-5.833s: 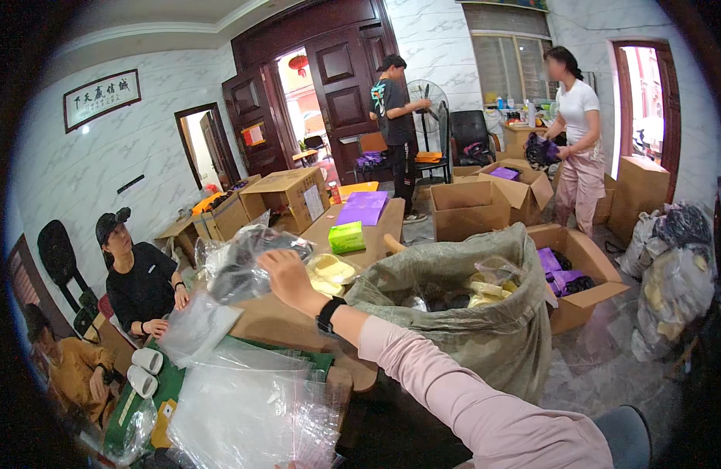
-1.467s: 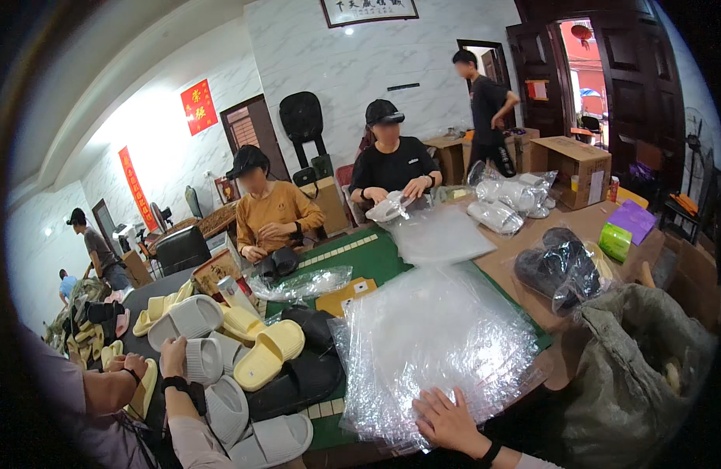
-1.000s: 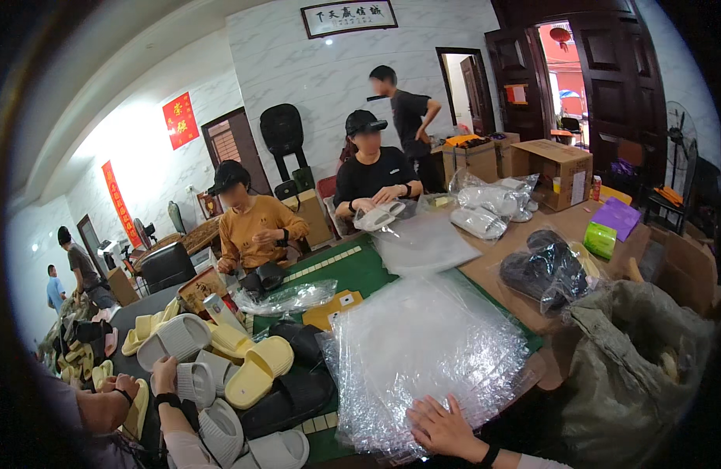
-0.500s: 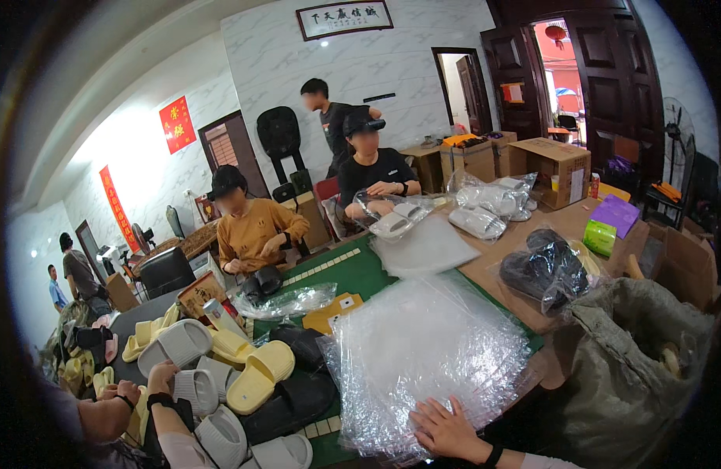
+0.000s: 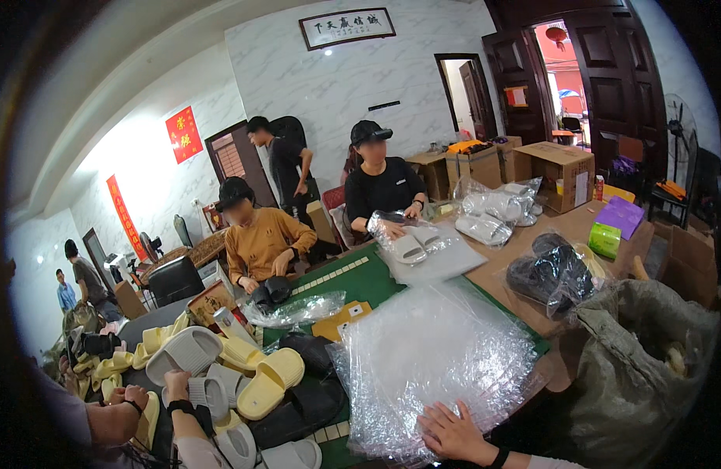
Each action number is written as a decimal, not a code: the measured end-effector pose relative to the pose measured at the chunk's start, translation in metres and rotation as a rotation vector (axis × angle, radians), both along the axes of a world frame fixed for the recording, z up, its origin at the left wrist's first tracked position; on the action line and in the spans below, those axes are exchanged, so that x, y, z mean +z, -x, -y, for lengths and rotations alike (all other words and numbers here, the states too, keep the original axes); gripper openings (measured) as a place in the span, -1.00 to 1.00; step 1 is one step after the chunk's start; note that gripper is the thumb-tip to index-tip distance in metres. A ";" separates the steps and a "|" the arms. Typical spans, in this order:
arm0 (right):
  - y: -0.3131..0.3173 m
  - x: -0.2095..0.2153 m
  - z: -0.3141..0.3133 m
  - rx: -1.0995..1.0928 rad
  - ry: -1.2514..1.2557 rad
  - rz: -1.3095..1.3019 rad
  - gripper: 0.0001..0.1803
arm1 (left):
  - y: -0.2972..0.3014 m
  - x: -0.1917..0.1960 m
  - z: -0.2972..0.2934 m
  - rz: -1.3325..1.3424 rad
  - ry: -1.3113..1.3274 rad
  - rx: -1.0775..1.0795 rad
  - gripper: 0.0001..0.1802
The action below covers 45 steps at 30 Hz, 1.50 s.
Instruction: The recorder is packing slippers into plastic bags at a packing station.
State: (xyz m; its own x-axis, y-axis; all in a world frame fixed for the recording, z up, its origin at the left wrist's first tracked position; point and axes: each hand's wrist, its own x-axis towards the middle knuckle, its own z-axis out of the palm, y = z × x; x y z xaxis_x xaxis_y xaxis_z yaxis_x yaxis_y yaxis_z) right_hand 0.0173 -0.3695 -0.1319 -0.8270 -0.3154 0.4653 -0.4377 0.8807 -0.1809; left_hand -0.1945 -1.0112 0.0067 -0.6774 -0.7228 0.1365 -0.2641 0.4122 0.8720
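Observation:
My left hand is closed, its fingers curled on a grey slide slipper in the pile at the lower left; the fingertips are partly hidden. Beside it are a ribbed grey slide and a yellow slide. My right hand lies flat with its fingers spread on the near right part of a stack of clear plastic bags. Dark slippers lie between the slipper pile and the bags.
A co-worker's hand is close to my left forearm. Across the green table mat, one person handles dark slippers, another bagged light slides. A large woven sack stands at right, near bagged dark slippers.
The co-worker in black has lowered the bagged slides onto the clear sheets. The person standing behind has moved left. My view has shifted slightly; my hands keep their places on the slide and bags.

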 end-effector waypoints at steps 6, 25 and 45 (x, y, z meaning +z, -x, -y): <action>0.004 0.002 0.007 0.110 0.040 -0.034 -0.54 | -0.047 -0.021 0.100 -0.384 -0.357 -0.107 -0.80; 0.000 -0.013 -0.003 0.012 0.023 -0.059 -0.54 | -0.034 0.061 -0.029 -0.556 -0.130 -0.133 -0.64; 0.005 -0.019 -0.001 0.010 0.090 0.028 -0.49 | -0.117 0.107 -0.473 -0.613 -1.478 -0.805 -0.70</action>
